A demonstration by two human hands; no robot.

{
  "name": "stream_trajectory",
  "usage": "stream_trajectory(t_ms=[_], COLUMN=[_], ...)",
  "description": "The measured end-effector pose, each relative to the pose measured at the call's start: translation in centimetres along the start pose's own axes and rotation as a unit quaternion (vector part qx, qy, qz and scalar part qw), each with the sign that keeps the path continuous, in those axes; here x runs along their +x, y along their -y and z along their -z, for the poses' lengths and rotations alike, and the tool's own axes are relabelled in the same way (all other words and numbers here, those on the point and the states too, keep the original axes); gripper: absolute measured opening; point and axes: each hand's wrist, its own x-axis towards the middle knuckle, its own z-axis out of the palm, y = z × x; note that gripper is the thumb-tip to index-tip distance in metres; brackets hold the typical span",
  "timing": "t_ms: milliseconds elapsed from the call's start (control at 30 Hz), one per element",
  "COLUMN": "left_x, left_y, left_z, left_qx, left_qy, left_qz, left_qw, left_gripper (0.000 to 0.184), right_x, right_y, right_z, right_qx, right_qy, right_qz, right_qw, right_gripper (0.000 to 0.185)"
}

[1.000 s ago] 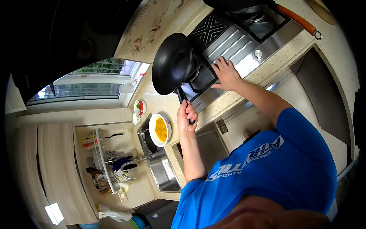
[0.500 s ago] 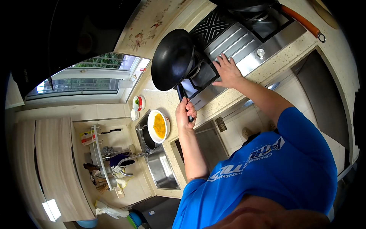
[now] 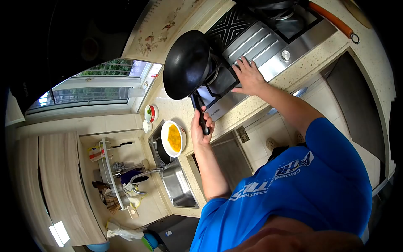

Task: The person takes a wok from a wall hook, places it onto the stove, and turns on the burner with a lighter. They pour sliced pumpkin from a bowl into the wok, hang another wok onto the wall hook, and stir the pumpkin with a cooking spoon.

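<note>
My left hand [image 3: 202, 126] is wrapped round the black handle of a dark wok [image 3: 187, 65]. The wok sits tilted over the left burner of a gas stove [image 3: 252, 46], its inside facing me. Nothing that I can make out lies in it. My right hand [image 3: 249, 79] rests with spread fingers on the stove's metal top, to the right of the wok. A white bowl [image 3: 181, 151] with yellow-orange food [image 3: 174, 138] stands on the counter left of my left hand, by the sink.
A second dark pan [image 3: 268, 3] sits on the far burner, near an orange-brown handle [image 3: 331, 19]. Two small bowls [image 3: 151, 112] stand by the window. The steel sink [image 3: 178, 185] holds a dark pot [image 3: 163, 149]. A dish rack [image 3: 111, 172] with utensils hangs on the left.
The wok and its handle have shifted slightly left, with my left hand still round the handle and turned a little. My right hand stays on the stove top.
</note>
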Motion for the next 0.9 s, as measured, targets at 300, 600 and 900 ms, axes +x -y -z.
stream_trajectory(t_ms=[300,600,900], left_x=[-3.1,-8.7,-8.9], left_y=[6.4,11.3,12.7], left_z=[6.6,11.4,10.7], left_qx=[-0.076,-0.079,-0.059], left_qy=[-0.017,-0.118,-0.136], left_qz=[0.058,0.093,0.101], left_qw=[0.995,0.986,0.984], left_gripper=[0.042,0.029,0.026], right_x=[0.2,0.2,0.4], right_y=[-0.2,-0.3,-0.5], right_z=[-0.3,-0.4,-1.2], right_qx=[0.015,0.008,0.011], right_qy=[0.012,0.017,-0.005], right_qz=[0.004,0.011,0.017], right_qw=[1.0,1.0,1.0], right_gripper=[0.084,0.084,0.084])
